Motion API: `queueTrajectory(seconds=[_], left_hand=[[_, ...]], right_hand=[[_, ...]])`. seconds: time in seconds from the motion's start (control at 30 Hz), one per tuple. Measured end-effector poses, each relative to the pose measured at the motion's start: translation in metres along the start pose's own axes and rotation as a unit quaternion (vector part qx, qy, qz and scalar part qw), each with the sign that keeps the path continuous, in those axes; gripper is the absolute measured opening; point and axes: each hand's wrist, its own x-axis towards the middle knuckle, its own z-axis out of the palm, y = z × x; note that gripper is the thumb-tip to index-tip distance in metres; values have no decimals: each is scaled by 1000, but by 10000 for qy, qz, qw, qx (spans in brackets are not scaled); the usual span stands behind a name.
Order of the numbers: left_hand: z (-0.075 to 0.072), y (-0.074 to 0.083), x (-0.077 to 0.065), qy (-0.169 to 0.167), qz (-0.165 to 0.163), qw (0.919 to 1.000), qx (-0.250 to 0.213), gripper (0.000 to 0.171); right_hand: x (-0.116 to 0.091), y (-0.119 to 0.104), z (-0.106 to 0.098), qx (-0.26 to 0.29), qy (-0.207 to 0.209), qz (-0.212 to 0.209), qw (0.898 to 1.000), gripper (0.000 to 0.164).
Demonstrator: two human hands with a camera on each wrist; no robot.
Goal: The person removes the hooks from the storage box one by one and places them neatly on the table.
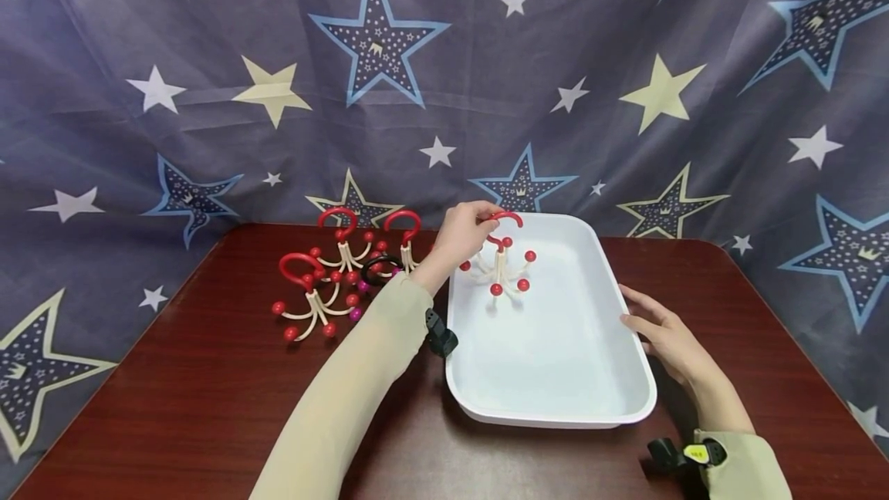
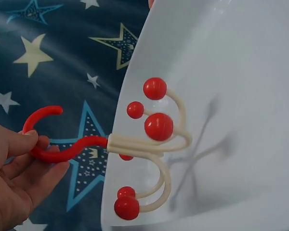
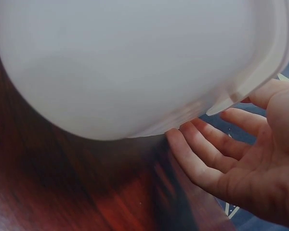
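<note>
My left hand (image 1: 464,234) pinches the red hook of a hook hanger (image 1: 499,272) between thumb and fingers. Cream arms ending in red balls spread out from its stem, over the far left part of a white tray (image 1: 549,361). In the left wrist view the hanger (image 2: 135,144) casts a shadow on the tray's floor; whether its arms touch the floor I cannot tell. At the tray's right side, my right hand (image 1: 670,338) touches the rim and outer wall with fairly straight, relaxed fingers (image 3: 192,168).
Left of the tray, several similar hangers stand on the dark red-brown table (image 1: 174,384), among them a red-hooked hanger (image 1: 314,307). A black hook (image 1: 382,265) shows among them, near purple balls. Behind the table hangs a grey-blue star-patterned cloth (image 1: 444,99).
</note>
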Motion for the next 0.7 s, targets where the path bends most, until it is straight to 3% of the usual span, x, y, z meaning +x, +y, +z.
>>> queueTrajectory(seconds=[0.3, 0.7], left_hand=[[-22, 5, -11, 10, 275, 9996, 9, 26], [-66, 5, -37, 81, 765, 9970, 16, 24]], right_hand=[[0, 1, 0, 43, -20, -23, 10000, 63], [-1, 0, 0, 73, -42, -37, 10000, 64]])
